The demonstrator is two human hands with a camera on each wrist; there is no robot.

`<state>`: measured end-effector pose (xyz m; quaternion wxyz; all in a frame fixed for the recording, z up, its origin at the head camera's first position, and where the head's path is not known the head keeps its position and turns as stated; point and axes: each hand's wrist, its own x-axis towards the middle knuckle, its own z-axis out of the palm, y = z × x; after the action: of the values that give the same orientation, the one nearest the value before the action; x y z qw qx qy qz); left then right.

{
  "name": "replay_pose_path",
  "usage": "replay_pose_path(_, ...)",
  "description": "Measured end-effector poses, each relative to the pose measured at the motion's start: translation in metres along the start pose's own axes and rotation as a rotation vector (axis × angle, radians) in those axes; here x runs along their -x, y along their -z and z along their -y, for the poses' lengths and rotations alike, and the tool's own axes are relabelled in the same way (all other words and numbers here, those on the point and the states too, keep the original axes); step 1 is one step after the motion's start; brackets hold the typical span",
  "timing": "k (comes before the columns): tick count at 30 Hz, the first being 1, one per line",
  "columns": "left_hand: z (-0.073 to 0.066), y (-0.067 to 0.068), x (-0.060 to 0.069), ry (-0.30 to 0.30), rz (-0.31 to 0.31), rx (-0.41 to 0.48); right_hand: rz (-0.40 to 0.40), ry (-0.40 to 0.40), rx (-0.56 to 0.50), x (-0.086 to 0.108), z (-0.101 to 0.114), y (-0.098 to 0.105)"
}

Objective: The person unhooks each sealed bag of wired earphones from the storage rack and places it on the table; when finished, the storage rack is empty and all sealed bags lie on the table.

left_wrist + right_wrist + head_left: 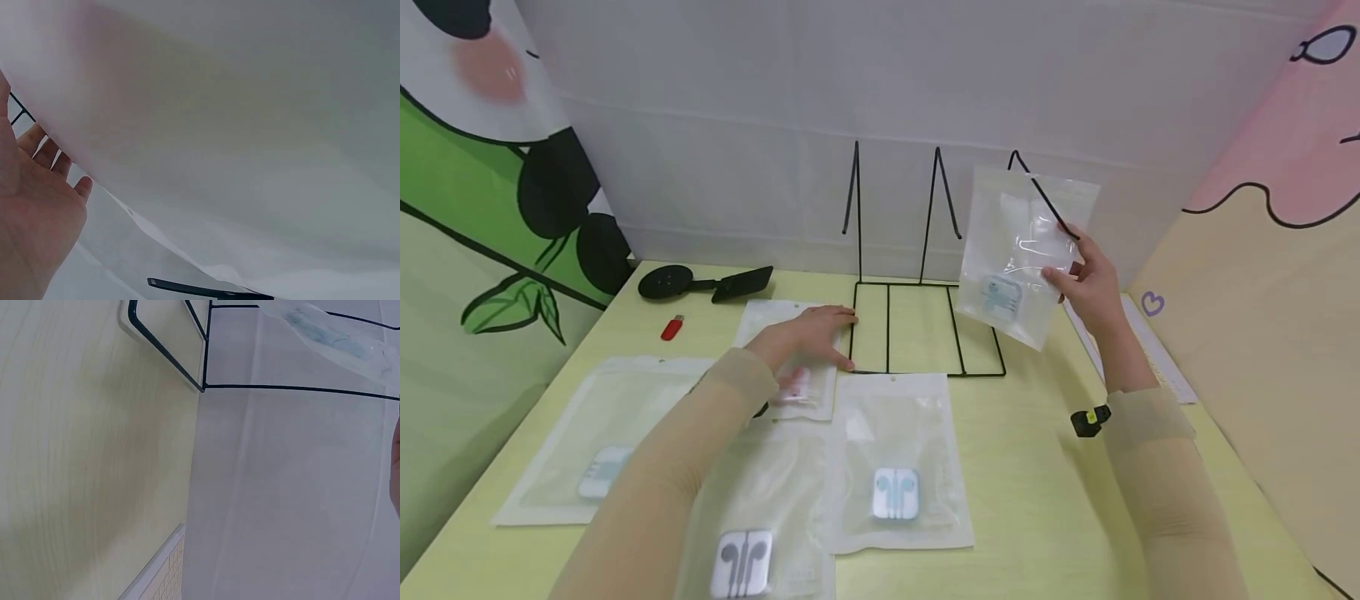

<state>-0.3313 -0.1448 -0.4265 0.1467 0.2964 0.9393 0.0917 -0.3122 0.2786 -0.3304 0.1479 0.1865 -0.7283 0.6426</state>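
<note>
My right hand [1093, 287] pinches the right edge of a clear zip bag [1033, 217] with a boxed pair of earphones [1002, 297] low inside. The bag is at the right hook of a black wire rack [888, 329]; that hook's prong passes in front of the bag's upper part. In the right wrist view the bag [331, 334] is partly cut off, and only a sliver of the hand [395, 469] shows. My left hand [808, 337] touches the left side of the rack's base with extended fingers. In the left wrist view its fingers [47, 153] look relaxed beside a blurred pale sheet.
More earphone bags lie in front: one at the middle [891, 417], one lower left [790, 483], one far left [565, 417]. A bag with a pink item [775, 315] lies under my left arm. Behind are a black handled object [700, 285] and a red USB stick [672, 327]; a keyboard [1157, 354] is right.
</note>
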Motion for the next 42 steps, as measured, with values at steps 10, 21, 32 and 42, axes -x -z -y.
replay_pose_path(10,0.002,-0.002,0.000,0.001,-0.007,-0.008,0.049,0.048,0.100,0.014,0.011,0.003)
replay_pose_path(21,0.005,-0.004,-0.004,0.003,-0.007,-0.008,0.055,0.071,0.119,0.030,0.026,0.005)
replay_pose_path(32,0.002,-0.004,-0.004,0.018,-0.003,-0.018,0.095,0.117,0.069,0.051,0.041,0.005)
replay_pose_path(42,0.000,-0.002,-0.004,0.030,0.008,-0.019,0.148,0.147,0.098,0.066,0.053,0.009)
